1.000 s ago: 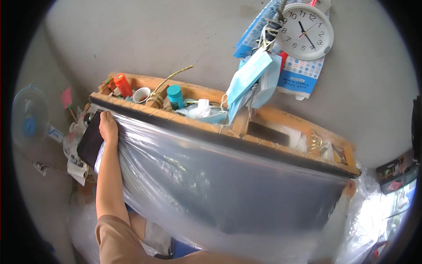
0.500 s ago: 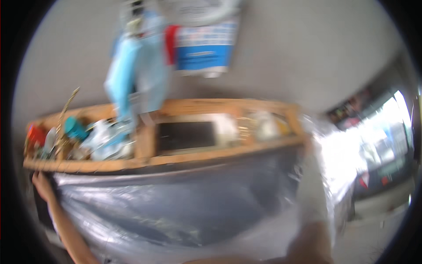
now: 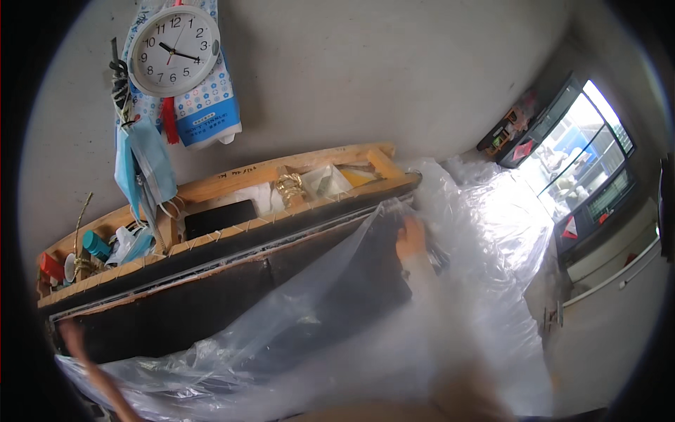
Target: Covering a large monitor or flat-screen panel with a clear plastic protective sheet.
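Left hand (image 3: 72, 337) by black panel (image 3: 176, 306) — right hand (image 3: 410, 239) at plastic sheet (image 3: 281, 344)

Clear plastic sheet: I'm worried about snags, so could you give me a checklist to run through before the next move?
1. Plastic sheet smooth: not ok, it is creased.
2. Right forearm clear of the plastic: not ok, it shows hazily through it.
3. Left hand gripping firmly: cannot tell, it is blurred near the dark panel's left end.
4. Face masks clear of the sheet: ok, they hang apart from it.
5. Teal container within the wooden frame: ok.
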Motion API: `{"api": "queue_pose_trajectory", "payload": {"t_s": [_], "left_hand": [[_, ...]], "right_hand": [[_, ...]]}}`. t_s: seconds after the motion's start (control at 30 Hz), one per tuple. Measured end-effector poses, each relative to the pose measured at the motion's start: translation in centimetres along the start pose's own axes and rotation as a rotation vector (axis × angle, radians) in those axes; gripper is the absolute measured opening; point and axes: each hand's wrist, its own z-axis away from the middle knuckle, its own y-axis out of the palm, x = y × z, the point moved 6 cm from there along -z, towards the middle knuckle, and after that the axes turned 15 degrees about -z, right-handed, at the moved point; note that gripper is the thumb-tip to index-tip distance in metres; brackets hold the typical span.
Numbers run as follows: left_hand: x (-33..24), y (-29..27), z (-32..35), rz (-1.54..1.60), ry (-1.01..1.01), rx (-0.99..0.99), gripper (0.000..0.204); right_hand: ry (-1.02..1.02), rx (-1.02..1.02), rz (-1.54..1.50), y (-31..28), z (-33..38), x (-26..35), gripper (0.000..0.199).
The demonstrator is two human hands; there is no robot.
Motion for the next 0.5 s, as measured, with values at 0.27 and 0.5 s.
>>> {"api": "queue_pose_trajectory", "payload": {"t_s": [0.27, 0.5], "left_hand": [[7.4, -3.9, 12.5, -0.514, -0.128, 0.337, 0.006], [-2.2, -2.8, 9.9, -0.707, 0.067, 0.900, 0.010]], "right_hand": [[1.241, 0.612, -1.543, 3.6, 16.0, 14.3, 0.014], [0.615, 0.776, -1.700, 1.2, 21.7, 22.3, 0.040]]}}
